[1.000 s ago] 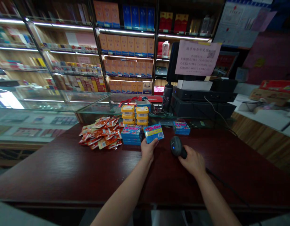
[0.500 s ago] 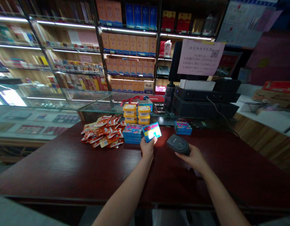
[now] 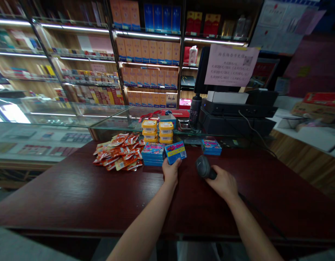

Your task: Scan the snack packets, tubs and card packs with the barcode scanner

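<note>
My left hand is closed on a small blue box with pink lettering, a yellow band and a barcode facing me. Just left of it stands a stack of similar blue boxes. In my right hand is a dark barcode scanner, gripped by its handle, its head tilted up and apart from the box. Beyond the scanner lies a smaller stack of blue boxes. Yellow-lidded tubs are piled behind the left stack, and a heap of orange snack packets spreads to its left.
A dark red-brown wooden counter lies under everything. Behind it are a glass display case, a monitor with a pink paper notice, and a black bottle. Lit shelves of boxed goods line the wall. A cable trails from the scanner.
The scanner's head has turned and tipped upward as my right hand rotated. The bright light patch on the held box is gone, showing its barcode. My left hand stays almost still.
</note>
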Demonstrator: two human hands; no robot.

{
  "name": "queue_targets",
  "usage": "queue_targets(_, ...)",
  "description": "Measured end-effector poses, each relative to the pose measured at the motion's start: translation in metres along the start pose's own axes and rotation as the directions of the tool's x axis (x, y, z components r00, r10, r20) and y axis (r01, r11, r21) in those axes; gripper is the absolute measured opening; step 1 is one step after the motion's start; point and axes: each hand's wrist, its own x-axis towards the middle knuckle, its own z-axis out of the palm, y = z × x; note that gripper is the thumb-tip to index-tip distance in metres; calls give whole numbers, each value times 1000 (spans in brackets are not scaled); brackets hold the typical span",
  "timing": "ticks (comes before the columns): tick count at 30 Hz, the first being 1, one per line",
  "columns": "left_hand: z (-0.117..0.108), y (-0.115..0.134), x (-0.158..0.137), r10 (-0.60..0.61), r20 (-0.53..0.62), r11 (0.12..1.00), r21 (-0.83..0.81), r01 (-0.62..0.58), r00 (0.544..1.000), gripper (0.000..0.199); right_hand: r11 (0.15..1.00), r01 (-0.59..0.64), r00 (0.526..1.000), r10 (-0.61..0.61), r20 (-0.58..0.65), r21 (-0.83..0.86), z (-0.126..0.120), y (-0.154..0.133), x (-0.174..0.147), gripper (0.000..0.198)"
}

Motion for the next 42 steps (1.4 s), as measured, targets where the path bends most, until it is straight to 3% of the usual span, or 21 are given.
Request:
queue_targets(6, 0, 2, -6, 54, 45, 993, 99, -58, 998, 41, 990, 23, 999, -27, -32, -139, 11, 4, -2, 27)
queue_targets(10, 9, 14, -15, 133, 117, 956, 248, -159, 984, 25, 985, 34, 998, -41, -38, -167, 13, 9, -3, 26)
queue_targets(14, 24, 42, -17, 238, 148, 900, 337, -275, 960, 15, 982, 52, 998, -60, -35, -180, 15, 12, -4, 27)
queue_targets(17, 28, 75, -9, 371, 191, 820, 393, -417, 909, 17, 981, 54, 998, -60, -30, -184, 15, 13, -5, 28)
queue_targets(19, 21, 104, 1, 476, 254, 683, 496, -536, 842, 15, 982, 53, 998, -59, -27, -183, 14, 13, -6, 28)
queue_targets(20, 15, 119, 6, 527, 320, 557, 570, -604, 788, 14, 982, 54, 998, -60, -25, -180, 14, 13, -7, 28)
queue_targets(22, -1, 149, 18, 550, 519, 229, 660, -716, 654, 16, 983, 59, 998, -64, -23, -173, 13, 12, -7, 26)
queue_targets(24, -18, 173, 28, 455, 710, -85, 635, -768, 537, 23, 984, 64, 997, -69, -21, -168, 12, 12, -8, 24)
queue_targets(26, -34, 186, 35, 315, 816, -285, 569, -772, 485, 26, 984, 70, 997, -74, -17, -166, 12, 12, -8, 22)
queue_targets(29, -53, 187, 42, 172, 847, -434, 523, -733, 503, 27, 983, 75, 997, -79, -14, -168, 12, 12, -9, 23)
queue_targets(31, -63, 180, 43, 129, 834, -474, 527, -705, 536, 25, 982, 72, 997, -75, -12, -173, 12, 12, -10, 23)
queue_targets(33, -74, 171, 45, 98, 830, -457, 527, -716, 549, 22, 982, 65, 998, -67, -6, -179, 11, 11, -11, 23)
queue_targets(37, -89, 158, 49, 131, 827, -266, 560, -785, 546, 24, 980, 69, 998, -68, 13, -188, 11, 10, -10, 25)
queue_targets(42, -92, 146, 56, 256, 741, -90, 657, -748, 621, 21, 978, 63, 997, -53, 52, -200, 11, 12, -7, 29)
